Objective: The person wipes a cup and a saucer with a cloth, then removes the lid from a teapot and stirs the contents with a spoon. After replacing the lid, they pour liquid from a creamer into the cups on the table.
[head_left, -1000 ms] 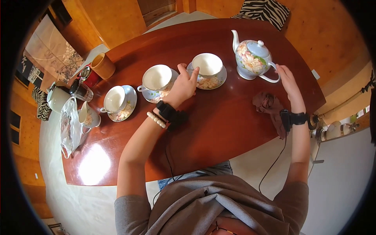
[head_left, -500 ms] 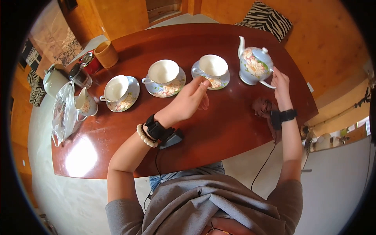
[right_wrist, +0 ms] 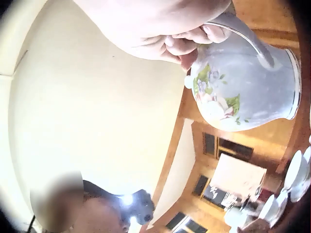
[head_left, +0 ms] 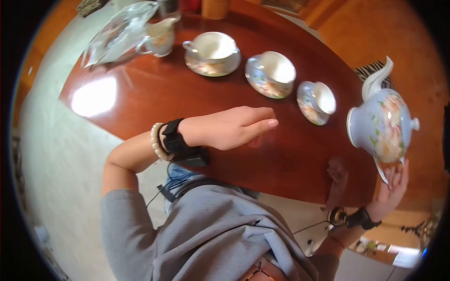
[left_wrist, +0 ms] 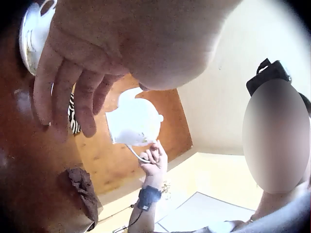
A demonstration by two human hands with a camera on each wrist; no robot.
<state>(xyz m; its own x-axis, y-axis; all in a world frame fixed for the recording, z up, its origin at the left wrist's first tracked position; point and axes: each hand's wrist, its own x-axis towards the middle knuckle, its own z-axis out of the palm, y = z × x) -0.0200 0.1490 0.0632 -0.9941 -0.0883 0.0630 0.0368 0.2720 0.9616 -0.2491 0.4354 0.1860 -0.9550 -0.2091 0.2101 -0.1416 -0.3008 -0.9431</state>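
A pale blue floral teapot (head_left: 385,125) hangs lifted off the table at the right, and my right hand (head_left: 393,186) grips its handle from below. The right wrist view shows those fingers (right_wrist: 194,36) curled round the teapot handle (right_wrist: 245,35). The teapot (left_wrist: 134,121) also shows in the left wrist view, held up. My left hand (head_left: 234,127) hovers flat over the wooden table (head_left: 197,93), fingers straight and relaxed, holding nothing. Three white cups on floral saucers stand in a row beyond it: one far left (head_left: 213,48), one in the middle (head_left: 273,71), one nearest the teapot (head_left: 320,100).
A brown cloth (head_left: 338,175) lies near the table's right front edge. A small floral jug (head_left: 159,35) and a clear plastic bag (head_left: 115,33) sit at the far left end, with a tan cup (head_left: 215,7) at the back.
My right hand has lifted the teapot off the table. My left hand has drawn back from the cups toward me. The head view has swung, so the table now runs diagonally.
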